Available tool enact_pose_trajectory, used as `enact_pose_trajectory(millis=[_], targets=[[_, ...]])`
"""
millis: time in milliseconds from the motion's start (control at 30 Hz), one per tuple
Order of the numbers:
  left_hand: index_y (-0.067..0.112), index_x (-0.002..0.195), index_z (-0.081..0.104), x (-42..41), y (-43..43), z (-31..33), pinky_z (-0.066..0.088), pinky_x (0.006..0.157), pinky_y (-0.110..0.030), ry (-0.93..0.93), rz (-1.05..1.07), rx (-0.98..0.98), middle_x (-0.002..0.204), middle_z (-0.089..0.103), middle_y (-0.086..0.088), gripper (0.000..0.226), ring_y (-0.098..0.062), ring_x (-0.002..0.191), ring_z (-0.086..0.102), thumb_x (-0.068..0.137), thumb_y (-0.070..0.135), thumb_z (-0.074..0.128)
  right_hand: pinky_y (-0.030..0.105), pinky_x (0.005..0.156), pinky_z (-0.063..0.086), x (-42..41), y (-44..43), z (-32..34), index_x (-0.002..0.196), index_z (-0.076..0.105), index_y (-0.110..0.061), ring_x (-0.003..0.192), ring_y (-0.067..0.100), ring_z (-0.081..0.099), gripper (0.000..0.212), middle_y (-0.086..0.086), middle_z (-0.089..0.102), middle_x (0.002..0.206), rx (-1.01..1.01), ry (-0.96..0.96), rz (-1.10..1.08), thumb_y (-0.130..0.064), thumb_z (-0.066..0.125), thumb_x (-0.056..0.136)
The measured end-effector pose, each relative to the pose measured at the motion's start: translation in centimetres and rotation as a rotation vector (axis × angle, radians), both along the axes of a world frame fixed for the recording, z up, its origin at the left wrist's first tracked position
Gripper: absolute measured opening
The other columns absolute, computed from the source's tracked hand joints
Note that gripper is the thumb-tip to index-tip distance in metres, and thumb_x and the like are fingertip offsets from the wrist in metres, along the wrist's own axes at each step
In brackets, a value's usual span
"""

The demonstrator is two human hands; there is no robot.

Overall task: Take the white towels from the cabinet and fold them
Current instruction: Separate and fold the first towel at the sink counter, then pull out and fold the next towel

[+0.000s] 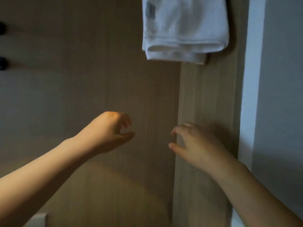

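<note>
A white towel [185, 28] hangs folded at the top of the view, inside the wooden cabinet [98, 71], against its right side panel [205, 99]. Its folded lower edge droops down and a grey label shows near its upper left. My left hand [109, 130] is raised below and left of the towel, fingers loosely curled, holding nothing. My right hand [193, 145] is raised to its right, in front of the side panel, with fingers spread and slightly bent, also holding nothing. Both hands are well below the towel and apart from it.
A white wall or door frame [255, 95] runs down the right side. Two dark objects [3, 46] show at the far left edge. A pale corner [37, 220] appears at the bottom left. The frame is blurred.
</note>
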State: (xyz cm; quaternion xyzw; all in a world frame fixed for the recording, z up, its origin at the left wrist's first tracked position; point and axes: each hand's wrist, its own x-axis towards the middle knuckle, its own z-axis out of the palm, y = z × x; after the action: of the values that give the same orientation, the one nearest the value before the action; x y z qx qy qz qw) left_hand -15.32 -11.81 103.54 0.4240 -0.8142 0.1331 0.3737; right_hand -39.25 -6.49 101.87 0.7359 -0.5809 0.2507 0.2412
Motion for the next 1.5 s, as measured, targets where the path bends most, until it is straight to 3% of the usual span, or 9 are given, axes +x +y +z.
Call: enact_pose_trajectory(millis=[133,367,500,567,633,733,933,1167,1500], targets=[[0.018,0.103,0.067,1.1,3.5,-6.5,0.05,0.078,-0.029,-0.055,0.171,0.083,0.099,0.069,0.004,0.032,-0.017,0.093,0.065,0.08,0.039,0.072,0.032,0.096,0.045,0.2,0.5,-4.8,0.125,0.056,-0.027,0.116,0.016,0.055,0.038,-0.005,0.056,0.123,0.192,0.022,0.121,-0.045,0.058,0.092],[0.023,0.118,0.059,2.1,9.2,-18.1,0.044,0.082,-0.025,-0.202,0.37,0.391,0.113,0.064,0.007,0.039,-0.014,0.103,0.06,0.087,0.047,0.061,0.032,0.092,0.047,3.5,1.1,-15.8,0.123,0.058,-0.027,0.11,0.017,0.058,0.037,-0.004,0.06,0.118,0.549,0.077,0.279,-0.042,0.064,0.089],[0.025,0.087,0.052,3.3,12.7,-23.7,0.034,0.066,-0.027,-0.181,0.434,0.591,0.093,0.061,0.002,0.021,-0.021,0.095,0.06,0.084,0.044,0.06,0.03,0.092,0.045,5.4,2.1,-21.2,0.127,0.056,-0.027,0.115,0.016,0.056,0.04,-0.005,0.058,0.123,0.731,0.126,0.345,-0.041,0.064,0.09],[0.026,0.082,0.043,4.0,14.7,-26.4,0.03,0.065,-0.027,-0.168,0.485,0.68,0.091,0.059,0.003,0.025,-0.02,0.093,0.058,0.084,0.044,0.06,0.03,0.093,0.046,6.6,2.7,-23.5,0.127,0.055,-0.027,0.116,0.015,0.055,0.039,-0.005,0.058,0.124,0.813,0.15,0.38,-0.041,0.063,0.091],[0.026,0.092,0.051,4.7,17.0,-29.1,0.034,0.068,-0.024,-0.128,0.536,0.766,0.101,0.062,0.005,0.023,-0.016,0.098,0.058,0.085,0.047,0.06,0.029,0.093,0.047,8.1,3.5,-25.6,0.128,0.055,-0.028,0.116,0.014,0.054,0.039,-0.006,0.057,0.125,0.89,0.17,0.419,-0.041,0.062,0.091],[0.026,0.116,0.057,5.9,20.4,-32.3,0.045,0.084,-0.023,-0.065,0.618,0.879,0.114,0.061,0.008,0.038,-0.012,0.106,0.058,0.087,0.05,0.06,0.026,0.091,0.047,10.7,4.8,-28.1,0.129,0.054,-0.029,0.114,0.011,0.054,0.039,-0.008,0.057,0.125,0.976,0.193,0.487,-0.039,0.062,0.093],[0.025,0.121,0.056,8.6,26.1,-35.0,0.046,0.091,-0.027,-0.007,0.76,1.011,0.119,0.061,0.005,0.039,-0.014,0.111,0.057,0.089,0.046,0.059,0.025,0.093,0.049,16.4,8.1,-31.4,0.131,0.053,-0.032,0.114,0.009,0.056,0.041,-0.011,0.058,0.128,1.088,0.231,0.599,-0.039,0.063,0.092],[0.025,0.125,0.055,11.0,29.7,-35.7,0.044,0.094,-0.026,0.019,0.82,1.034,0.121,0.061,0.006,0.041,-0.014,0.114,0.056,0.09,0.047,0.057,0.017,0.083,0.046,18.9,9.9,-32.8,0.131,0.052,-0.035,0.109,0.005,0.056,0.041,-0.013,0.058,0.125,1.109,0.184,0.631,-0.041,0.063,0.092],[0.027,0.116,0.056,13.7,24.7,-35.2,0.046,0.086,-0.022,0.104,0.887,0.994,0.114,0.062,0.01,0.033,-0.009,0.105,0.058,0.09,0.046,0.056,0.019,0.087,0.049,21.5,4.5,-32.8,0.133,0.052,-0.033,0.111,0.005,0.056,0.041,-0.011,0.057,0.127,1.077,0.128,0.676,-0.039,0.061,0.093]])
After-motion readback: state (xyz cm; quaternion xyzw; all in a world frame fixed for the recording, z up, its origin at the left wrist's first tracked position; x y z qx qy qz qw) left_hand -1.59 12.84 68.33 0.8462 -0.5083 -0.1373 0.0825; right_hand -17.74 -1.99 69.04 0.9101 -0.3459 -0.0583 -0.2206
